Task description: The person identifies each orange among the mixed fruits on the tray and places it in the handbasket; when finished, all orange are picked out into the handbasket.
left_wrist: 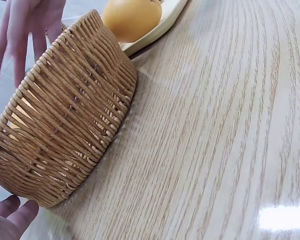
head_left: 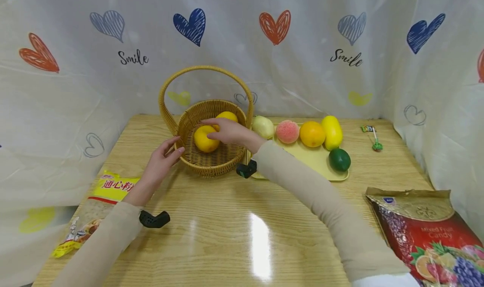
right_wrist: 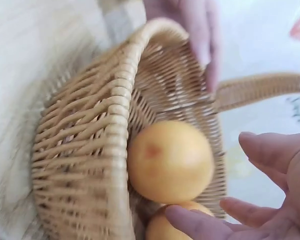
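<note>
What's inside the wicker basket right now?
Inside the wicker basket are a front yellow fruit and a rear yellow fruit, both partly covered by the right hand in the head view. Anything directly beneath them is hidden.

We see pale sheeting point(head_left: 227, 35) printed with hearts and "Smile" behind and beside a wood-grained surface point(head_left: 211, 249), which reflects a bright white glare point(head_left: 260, 247).

Curtained booth point(head_left: 45, 123), heart-print cloth point(head_left: 234, 30) around 3 sides, table point(head_left: 211, 236)

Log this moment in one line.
left hand: touches basket | right hand: over basket, fingers spread, fruit contact unclear | basket: two yellow fruits | tray: more fruit
</note>
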Available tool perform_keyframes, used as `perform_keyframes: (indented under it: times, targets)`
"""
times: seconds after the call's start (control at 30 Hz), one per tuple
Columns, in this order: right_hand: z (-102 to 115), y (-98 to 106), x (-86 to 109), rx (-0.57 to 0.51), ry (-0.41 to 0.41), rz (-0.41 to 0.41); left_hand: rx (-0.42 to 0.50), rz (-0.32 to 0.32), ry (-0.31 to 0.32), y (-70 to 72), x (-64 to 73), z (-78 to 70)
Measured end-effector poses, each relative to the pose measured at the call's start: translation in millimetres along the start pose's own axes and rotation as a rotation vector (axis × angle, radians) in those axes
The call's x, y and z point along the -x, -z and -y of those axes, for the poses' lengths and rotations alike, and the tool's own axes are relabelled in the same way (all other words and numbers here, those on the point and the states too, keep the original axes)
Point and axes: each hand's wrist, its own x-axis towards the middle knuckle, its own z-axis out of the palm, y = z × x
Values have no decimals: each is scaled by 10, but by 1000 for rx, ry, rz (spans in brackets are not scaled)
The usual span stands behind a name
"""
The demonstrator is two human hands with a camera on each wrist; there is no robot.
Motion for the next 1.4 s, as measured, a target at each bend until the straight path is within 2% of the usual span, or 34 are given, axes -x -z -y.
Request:
perform_keyframes:
  times: [0.1, 0.23, 0.47, 0.63, 0.8, 0.97, 1.13, 1.4]
  targets:
    - [-45, 82, 251, -71, 53, -43, -3, 3, -2, -6, 0, -3]
    - [-138, 173, 661, -220, 77, -110, -4, 4, -5, -8, 0, -5]
    - [-470, 232, 1306, -379, -16, -284, -10, 2, -11, -5, -9, 6]
    - [-778, 177, 1591, -438, -74, -314, 2, -4, -9, -7, -1, 14]
    - [-1058, 54, 1721, -523, -128, -287, 14, -5, -12, -17, 9, 11]
    - [-1231, -53, 1751, -576, -149, -266, 4, -12, -9, -14, 8, 5]
    - [-1311, -101, 1733, -582, -150, -259, -10, -21, -9, -9, 1, 6]
    - [-1316, -168, 1614, -656, -161, -236, -15, -17, -16, -3, -22, 53]
